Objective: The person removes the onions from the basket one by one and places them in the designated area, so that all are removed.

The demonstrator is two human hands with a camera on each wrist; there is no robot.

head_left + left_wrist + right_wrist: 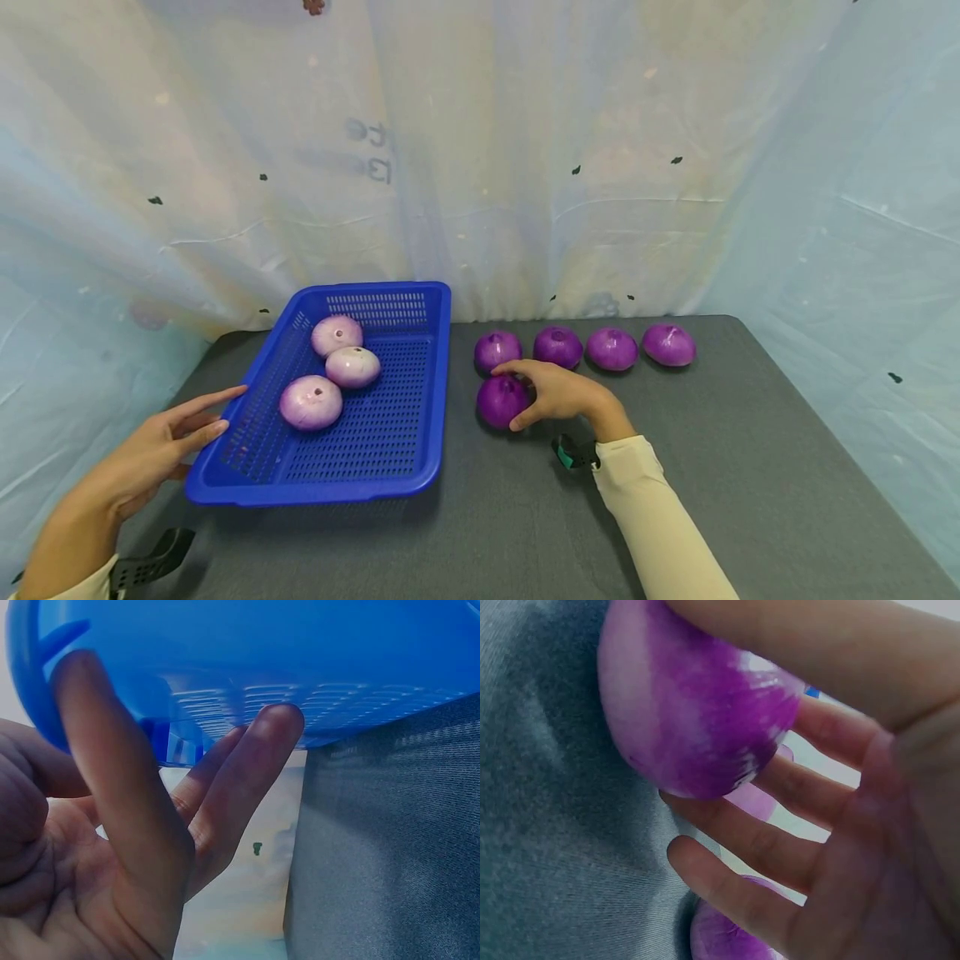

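A blue plastic basket (431, 392) holds 3 pale, whitish-pink onions, one of them a pale onion (311, 402) near its left wall. My left hand (153, 454) touches the basket's left side, its fingers fairly straight; the left wrist view shows the fingers against the blue wall. To the right of the basket, my right hand (558, 390) grips a dark purple onion (501, 403), thumb on the near side and fingers on the far side. That purple onion (694, 705) appears to rest on the table. In the right wrist view, the lower fingers extend past it.
Behind stands a row of several purple onions, with one purple onion (497, 351) at its left end and another purple onion (669, 345) at its right end. A dark grey table (517, 533) lies beneath everything. Pale plastic sheeting (480, 150) hangs behind and beside it.
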